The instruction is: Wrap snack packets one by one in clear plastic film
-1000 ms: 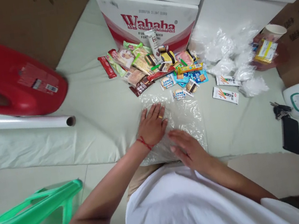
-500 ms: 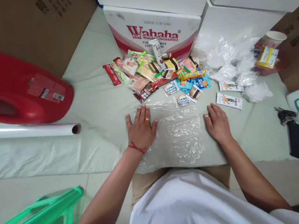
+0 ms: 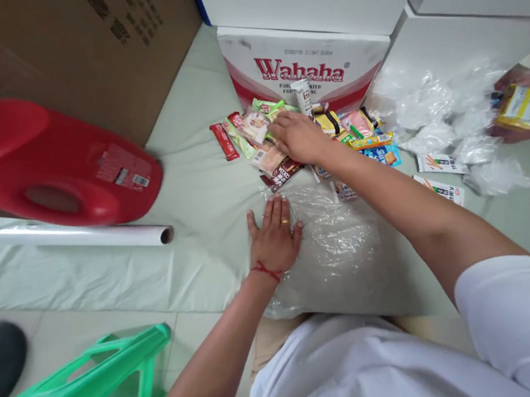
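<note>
My left hand [image 3: 274,236] lies flat with fingers spread on the left part of a clear plastic sheet [image 3: 345,246], which is spread on the table and wrinkled. My right hand [image 3: 298,136] reaches across to the snack pile, its fingers bent down among the wrapped snacks, with the tips partly hidden. No packet is lifted. Around it lie a brown cocoa packet [image 3: 282,175], a pale pink packet [image 3: 269,157], a red packet [image 3: 224,142] and a yellow packet [image 3: 372,141]. A white tube-shaped packet [image 3: 303,98] leans upright just behind this hand.
A Wahaha carton [image 3: 308,64] stands behind the pile. Crumpled clear plastic [image 3: 434,106] and a yellow box [image 3: 522,106] are at the right. At the left are a red jug [image 3: 64,174], a white roll [image 3: 87,236] and a green stool [image 3: 97,373].
My right hand has left the table on the right of the sheet and moved forward and left onto the snack pile. My left hand stays on the sheet. The view has shifted.
</note>
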Motion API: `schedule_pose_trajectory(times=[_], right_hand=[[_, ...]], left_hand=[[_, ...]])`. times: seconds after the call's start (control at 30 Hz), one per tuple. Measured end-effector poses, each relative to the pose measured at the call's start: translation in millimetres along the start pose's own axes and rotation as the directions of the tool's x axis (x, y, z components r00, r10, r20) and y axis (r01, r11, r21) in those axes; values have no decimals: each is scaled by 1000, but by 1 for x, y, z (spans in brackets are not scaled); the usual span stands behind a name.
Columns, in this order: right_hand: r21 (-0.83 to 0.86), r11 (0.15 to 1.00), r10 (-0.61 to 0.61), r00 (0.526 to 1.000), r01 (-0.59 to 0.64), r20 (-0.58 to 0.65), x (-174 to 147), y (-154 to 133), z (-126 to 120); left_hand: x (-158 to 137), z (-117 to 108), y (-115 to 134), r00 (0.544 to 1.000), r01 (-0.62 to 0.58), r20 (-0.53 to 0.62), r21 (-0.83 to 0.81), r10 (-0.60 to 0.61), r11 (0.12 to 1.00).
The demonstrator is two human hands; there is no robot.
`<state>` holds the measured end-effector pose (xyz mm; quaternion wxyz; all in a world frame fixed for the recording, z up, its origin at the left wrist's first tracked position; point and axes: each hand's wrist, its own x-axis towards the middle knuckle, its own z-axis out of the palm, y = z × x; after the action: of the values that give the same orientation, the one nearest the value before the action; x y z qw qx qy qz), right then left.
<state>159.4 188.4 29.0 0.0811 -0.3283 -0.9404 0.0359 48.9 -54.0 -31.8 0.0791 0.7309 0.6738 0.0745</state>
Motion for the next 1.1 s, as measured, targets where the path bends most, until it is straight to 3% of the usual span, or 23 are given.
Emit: schedule_pose_trajectory(times=[0.1, 0.3, 0.4, 0.57, 0.67, 0.77, 0.87, 1.0, 1.1], right_hand=[[-10, 996, -83, 993, 84, 82, 23, 13, 14], [-32, 998, -59, 995, 61, 83, -39, 37, 18], [22, 999, -39, 998, 38, 50, -47, 38, 12], [-34, 967, 249, 967, -251, -52, 10, 31, 4], [-68, 915, 397, 917, -398, -35, 44, 26, 8], [-91, 856, 513, 858, -508, 33, 57, 24, 15], [-140, 849, 516, 856, -509, 24, 52, 17, 11], [-170, 879, 417, 891, -446, -180, 52, -7, -6], [-91, 895, 418, 893, -436, -165, 69, -21, -9]], left_hand=[[0, -1, 0, 1000, 9, 2, -9, -9, 1000], [-1, -3, 0, 1000, 5, -4, -36, -5, 999], [-1, -3, -1, 1000, 4, -7, -44, -4, 999], [-2, -4, 0, 1000, 6, -7, -51, -7, 999], [-1, -5, 0, 1000, 11, -2, -39, -11, 999], [-2, -6, -1, 1000, 11, 7, -28, -11, 1000], [-2, -6, -1, 1000, 5, 10, -35, -4, 999], [-2, -5, -1, 1000, 6, 6, -50, -6, 999], [-2, -4, -1, 1000, 7, 12, -57, -7, 998]])
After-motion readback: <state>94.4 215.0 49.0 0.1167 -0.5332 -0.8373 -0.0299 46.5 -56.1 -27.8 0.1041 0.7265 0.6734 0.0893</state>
